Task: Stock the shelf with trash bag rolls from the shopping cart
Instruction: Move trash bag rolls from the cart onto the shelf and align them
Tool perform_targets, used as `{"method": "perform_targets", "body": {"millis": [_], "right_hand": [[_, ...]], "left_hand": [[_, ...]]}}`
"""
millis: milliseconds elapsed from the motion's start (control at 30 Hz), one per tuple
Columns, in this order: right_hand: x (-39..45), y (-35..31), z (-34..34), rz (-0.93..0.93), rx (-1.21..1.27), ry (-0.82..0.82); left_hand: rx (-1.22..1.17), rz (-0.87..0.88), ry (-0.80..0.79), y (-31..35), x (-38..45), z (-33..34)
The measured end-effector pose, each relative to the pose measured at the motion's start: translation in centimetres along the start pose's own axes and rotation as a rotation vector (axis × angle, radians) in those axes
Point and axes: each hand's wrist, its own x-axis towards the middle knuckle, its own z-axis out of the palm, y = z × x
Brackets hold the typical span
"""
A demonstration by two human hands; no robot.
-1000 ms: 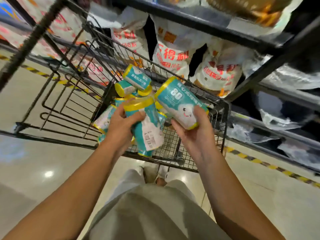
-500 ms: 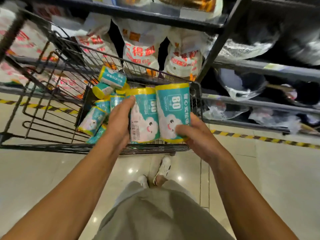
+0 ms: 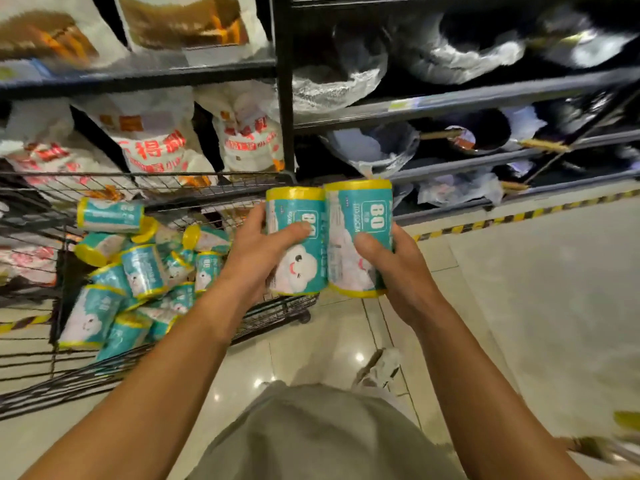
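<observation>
Gripping one roll (image 3: 298,244) is the left hand (image 3: 254,258); right hand (image 3: 398,268) is gripping another roll (image 3: 358,237), both upright and touching. Cart (image 3: 221,188) is sitting at 9 o'clock.

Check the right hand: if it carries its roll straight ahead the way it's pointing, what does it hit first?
Probably the low dark shelf rail and the plastic-wrapped goods behind it. The right hand and its roll point up and forward toward them; depth is unclear.

Floor (image 3: 540,306): pale glossy tiles, with bright spots of reflected light.
Floor marking (image 3: 519,216): yellow-and-black striped tape along the foot of the racks.
Rack post (image 3: 284,98): dark metal, upright.
Sacks (image 3: 152,147): white, red print, behind the rack post's left.
Wrapped pans (image 3: 467,136): dark, in clear plastic, at right.
</observation>
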Motion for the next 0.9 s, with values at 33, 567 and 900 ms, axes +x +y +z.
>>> {"method": "perform_targets", "body": {"millis": [33, 567, 900], "right_hand": [[0.2, 0.0, -1.7, 0.000, 0.001, 0.024], [4.7, -3.4, -29.0, -0.019, 0.179, 0.294], [9.9, -6.0, -36.1, -0.089, 0.144, 0.460]], "left_hand": [[-0.001, -0.013, -0.030, -0.1, 0.5, 1.7], [0.149, 0.013, -0.336, -1.2, 7.3, 30.2], [0.234, 0.235, -0.298, 3.5, 14.2, 38.7]]}}
